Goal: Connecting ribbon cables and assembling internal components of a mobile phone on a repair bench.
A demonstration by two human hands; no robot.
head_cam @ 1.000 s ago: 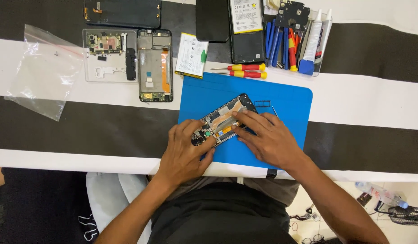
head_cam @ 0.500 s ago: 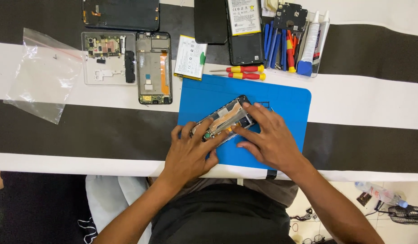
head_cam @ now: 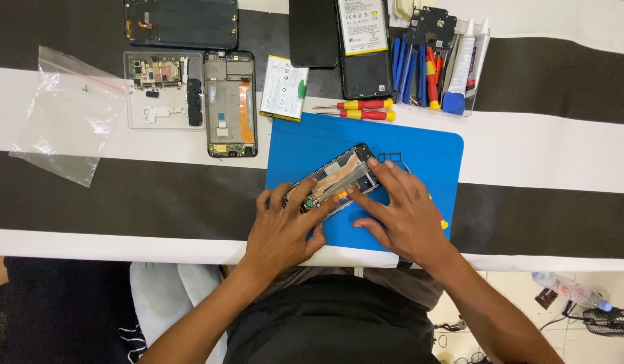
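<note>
An opened phone frame (head_cam: 339,176) with exposed inner parts lies tilted on a blue work mat (head_cam: 420,145). My left hand (head_cam: 282,226) holds its lower left end with fingers curled over the edge. My right hand (head_cam: 399,212) rests spread on the mat, its fingertips pressing on the frame's right half. A red and yellow screwdriver tip (head_cam: 441,219) peeks out from under my right hand.
A second phone frame (head_cam: 230,102), a white tray of small parts (head_cam: 162,108), a white battery (head_cam: 284,87), a dark back cover (head_cam: 180,21), a clear plastic bag (head_cam: 68,114), two red and yellow screwdrivers (head_cam: 356,110) and a tool holder (head_cam: 437,61) lie on the striped table.
The phone frame has turned slightly and shifted up the mat. My left hand moved right along its lower end, and my right fingers now press further onto it.
</note>
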